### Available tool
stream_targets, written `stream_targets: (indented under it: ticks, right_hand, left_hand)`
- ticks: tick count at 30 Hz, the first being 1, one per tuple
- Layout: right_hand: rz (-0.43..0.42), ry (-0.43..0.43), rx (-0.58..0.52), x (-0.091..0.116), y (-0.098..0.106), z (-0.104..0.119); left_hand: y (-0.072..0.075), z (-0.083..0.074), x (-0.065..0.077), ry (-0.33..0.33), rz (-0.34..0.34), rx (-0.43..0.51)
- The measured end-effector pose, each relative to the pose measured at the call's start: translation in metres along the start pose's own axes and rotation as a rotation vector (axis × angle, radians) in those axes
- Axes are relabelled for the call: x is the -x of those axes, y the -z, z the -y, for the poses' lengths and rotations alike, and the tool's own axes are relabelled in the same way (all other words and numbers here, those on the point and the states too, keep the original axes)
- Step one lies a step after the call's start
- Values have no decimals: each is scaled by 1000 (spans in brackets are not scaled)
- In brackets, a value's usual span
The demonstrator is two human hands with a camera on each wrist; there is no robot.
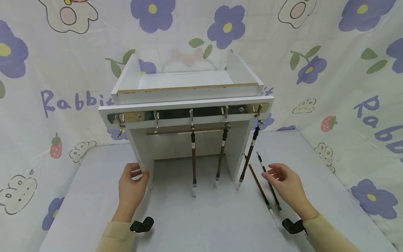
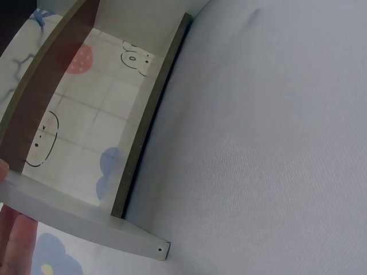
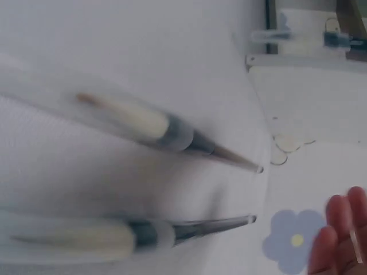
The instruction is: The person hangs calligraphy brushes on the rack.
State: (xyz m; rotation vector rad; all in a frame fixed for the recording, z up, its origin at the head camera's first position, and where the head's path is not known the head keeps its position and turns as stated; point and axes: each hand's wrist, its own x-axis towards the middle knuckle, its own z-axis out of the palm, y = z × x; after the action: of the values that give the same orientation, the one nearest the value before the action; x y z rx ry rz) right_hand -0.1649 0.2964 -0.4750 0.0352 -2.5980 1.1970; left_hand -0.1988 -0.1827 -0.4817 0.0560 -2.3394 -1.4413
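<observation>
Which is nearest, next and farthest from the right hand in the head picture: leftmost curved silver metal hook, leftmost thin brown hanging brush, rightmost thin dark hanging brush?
1. Rightmost dark hanging brush, just left of the right hand.
2. Leftmost brown hanging brush, farther left.
3. Leftmost silver metal hook, upper left, with no brush.

"What hangs from the shelf (image 1: 189, 93)?"
"Three brushes (image 1: 193, 161), on hooks (image 1: 156, 120), between four and six o'clock."
"The loose brushes (image 1: 259, 185)?"
"On the table (image 1: 220, 220), at the shelf's four o'clock."
"And behind?"
"Cloth (image 1: 185, 21), at twelve."
</observation>
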Motion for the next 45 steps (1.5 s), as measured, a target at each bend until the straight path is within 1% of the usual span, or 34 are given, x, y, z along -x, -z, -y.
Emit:
stream_targets:
  ticks: [7, 10, 16, 20, 26, 29, 31, 35, 37, 42, 45]
  right_hand:
    - [131, -113, 51, -7, -1, -18]
    - [158, -156, 67, -9, -1, -27]
    - [219, -255, 57, -14, -3, -43]
    - [261, -322, 73, -19, -3, -47]
    - [325, -404, 114, -28, 0, -46]
    - [337, -429, 121, -31, 1, -46]
    - [338, -435, 118, -31, 0, -46]
    - [325, -437, 102, -32, -1, -47]
    - [316, -445, 96, -31, -2, -47]
    - [301, -441, 99, -35, -4, -47]
    - [296, -435, 92, -38, -5, -48]
  left_hand:
    - [-1, 2, 0, -3, -8, -4]
    - [-2, 1, 1, -3, -9, 0]
    - [-2, -1, 2, 4, -8, 7]
    - [-3, 0, 2, 7, -4, 10]
    - [-4, -1, 2, 12, 2, 2]
    - [-5, -1, 4, 23, 9, -2]
    - [-5, -1, 5, 22, 2, -4]
    - [-5, -1, 5, 10, -15, -12]
    - [-5, 0, 5, 15, -14, -14]
    - [-6, 4, 5, 39, -13, -9]
    - [-6, 5, 5, 35, -24, -5]
